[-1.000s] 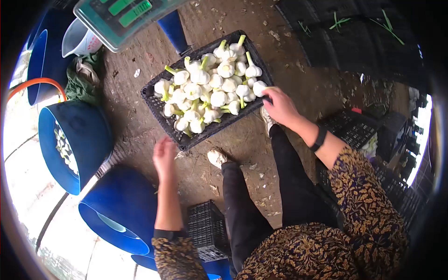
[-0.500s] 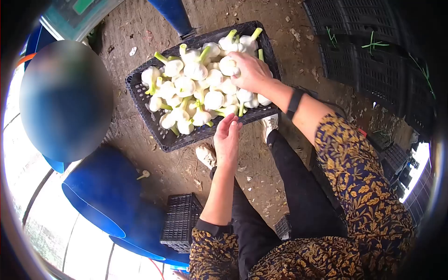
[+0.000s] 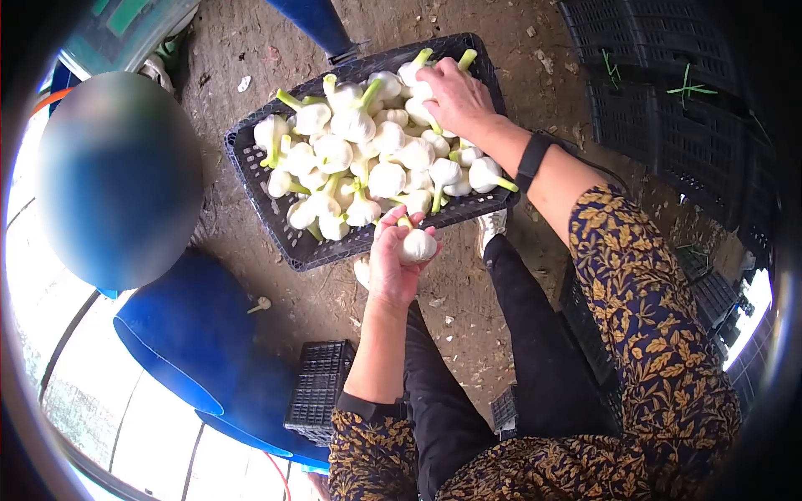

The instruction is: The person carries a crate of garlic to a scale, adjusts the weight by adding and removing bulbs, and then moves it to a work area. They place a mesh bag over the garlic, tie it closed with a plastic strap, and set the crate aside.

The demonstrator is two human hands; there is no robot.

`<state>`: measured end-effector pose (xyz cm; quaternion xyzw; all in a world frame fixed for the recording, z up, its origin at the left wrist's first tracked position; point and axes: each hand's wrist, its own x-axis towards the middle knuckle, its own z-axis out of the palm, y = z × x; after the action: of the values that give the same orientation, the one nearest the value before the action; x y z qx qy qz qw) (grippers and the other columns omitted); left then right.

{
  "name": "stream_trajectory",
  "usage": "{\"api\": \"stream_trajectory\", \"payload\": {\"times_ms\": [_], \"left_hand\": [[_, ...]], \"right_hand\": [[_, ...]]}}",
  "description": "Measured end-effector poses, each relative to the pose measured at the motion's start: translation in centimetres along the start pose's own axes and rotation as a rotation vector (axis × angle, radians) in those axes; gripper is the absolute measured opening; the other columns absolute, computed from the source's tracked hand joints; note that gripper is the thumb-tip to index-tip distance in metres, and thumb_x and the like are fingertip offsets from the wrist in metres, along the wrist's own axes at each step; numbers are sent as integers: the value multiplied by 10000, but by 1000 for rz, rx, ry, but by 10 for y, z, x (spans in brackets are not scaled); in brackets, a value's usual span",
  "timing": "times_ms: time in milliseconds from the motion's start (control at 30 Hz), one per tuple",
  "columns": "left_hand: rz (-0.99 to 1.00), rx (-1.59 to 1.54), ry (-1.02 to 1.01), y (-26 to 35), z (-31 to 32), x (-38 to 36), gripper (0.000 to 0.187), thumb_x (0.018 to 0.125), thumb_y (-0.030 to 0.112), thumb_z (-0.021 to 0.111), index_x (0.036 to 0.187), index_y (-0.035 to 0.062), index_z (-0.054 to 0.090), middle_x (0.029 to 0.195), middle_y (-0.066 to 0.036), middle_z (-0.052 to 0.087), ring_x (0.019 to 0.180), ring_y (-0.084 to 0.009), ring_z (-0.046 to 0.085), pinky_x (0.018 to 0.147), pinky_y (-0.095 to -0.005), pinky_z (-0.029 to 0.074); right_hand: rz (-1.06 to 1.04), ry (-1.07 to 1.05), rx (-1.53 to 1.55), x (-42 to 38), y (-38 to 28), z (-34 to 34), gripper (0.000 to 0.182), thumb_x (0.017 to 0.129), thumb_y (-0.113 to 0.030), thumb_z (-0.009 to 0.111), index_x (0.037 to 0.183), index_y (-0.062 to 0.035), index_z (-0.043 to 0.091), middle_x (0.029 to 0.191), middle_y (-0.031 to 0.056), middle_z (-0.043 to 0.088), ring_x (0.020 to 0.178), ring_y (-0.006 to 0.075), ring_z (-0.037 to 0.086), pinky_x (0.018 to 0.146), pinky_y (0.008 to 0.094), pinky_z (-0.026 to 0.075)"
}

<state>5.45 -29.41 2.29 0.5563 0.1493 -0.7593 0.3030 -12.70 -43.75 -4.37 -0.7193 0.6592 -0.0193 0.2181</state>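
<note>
A black plastic crate (image 3: 288, 250) is heaped with white garlic bulbs (image 3: 352, 125) that have short green stems. Just off the crate's near edge, my left hand (image 3: 396, 263) is closed around one garlic bulb (image 3: 418, 246). At the crate's far right corner, my right hand (image 3: 459, 100) reaches in with its fingers curled over a bulb, which is mostly hidden beneath the hand. Another bulb (image 3: 486, 175) lies at the right rim, its stem pointing out over the edge.
Black crates (image 3: 660, 108) stand at the right, with bits of green leaf on them. Blue plastic barrels (image 3: 192, 334) and a small black crate (image 3: 320, 388) are at the lower left. One garlic piece (image 3: 261, 304) lies on the dirt floor. A blurred oval covers the left side.
My left hand, empty before, now holds a garlic bulb. My right hand no longer has the bulb it was gripping and has moved up and right to the crate's far corner.
</note>
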Motion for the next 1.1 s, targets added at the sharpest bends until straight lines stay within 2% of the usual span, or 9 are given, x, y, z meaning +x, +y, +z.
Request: {"api": "stream_trajectory", "payload": {"times_ms": [167,233,267,367,500,600,767,900,1100], "left_hand": [[23,202,-164,6,-16,7,611,883,561,471,1260,80,467,1025,-101,608,878,-202,619,781,-362,529],[-213,160,-383,11,-23,9,721,871,658,378,1288,75,452,1089,-102,604,923,-201,621,803,-353,522],[-53,103,-239,10,3,-5,751,863,696,317,1277,86,464,1161,-108,583,935,-209,626,802,-352,529],[-200,146,-372,9,-24,-2,643,878,613,405,1253,97,485,1151,-127,584,883,-229,639,754,-434,546],[-113,86,-425,4,-35,-1,476,898,465,473,1140,63,552,986,-91,638,849,-228,639,713,-415,548],[-209,6,-321,5,-36,-13,473,930,455,445,1122,37,558,988,-93,640,852,-237,639,731,-392,543],[-116,-64,-470,18,-52,-43,559,957,474,357,1265,27,490,1136,-96,603,1020,-236,596,810,-389,522],[-90,-415,-438,26,-61,-65,545,967,464,324,1300,57,465,1218,-88,558,1073,-245,571,886,-425,490],[-94,-789,-641,53,-113,-100,388,949,299,415,1261,85,505,1199,-118,565,1074,-265,569,829,-427,529]], "right_hand": [[-110,-78,508,-65,-40,-38,407,778,-190,637,1138,-44,515,953,118,568,765,230,588,712,360,487],[-238,-283,631,-97,-63,-60,434,768,-181,653,1150,-28,515,960,137,581,822,239,612,737,344,492],[-306,-371,629,-102,-71,-65,435,768,-192,656,1149,-35,519,982,162,597,889,245,621,743,343,495],[3,-437,748,-87,-80,-63,365,794,-264,624,1065,-37,531,886,169,633,863,289,641,725,373,500],[-7,36,367,-43,-65,21,464,718,-201,699,1132,-104,513,993,146,570,871,334,585,740,416,486],[-15,-47,195,-25,-53,57,470,707,-223,724,1117,-117,521,967,148,552,930,349,546,816,425,452],[20,1,402,-55,-76,-3,414,723,-176,718,1077,-84,523,958,141,584,897,301,597,766,372,490],[237,-251,1099,-129,-137,-48,350,798,-98,665,1107,-41,513,1045,92,582,948,175,582,777,285,477],[-170,-167,396,-166,-234,-63,498,920,-314,482,1308,-6,434,1295,182,446,1179,324,427,1011,406,306]]}}
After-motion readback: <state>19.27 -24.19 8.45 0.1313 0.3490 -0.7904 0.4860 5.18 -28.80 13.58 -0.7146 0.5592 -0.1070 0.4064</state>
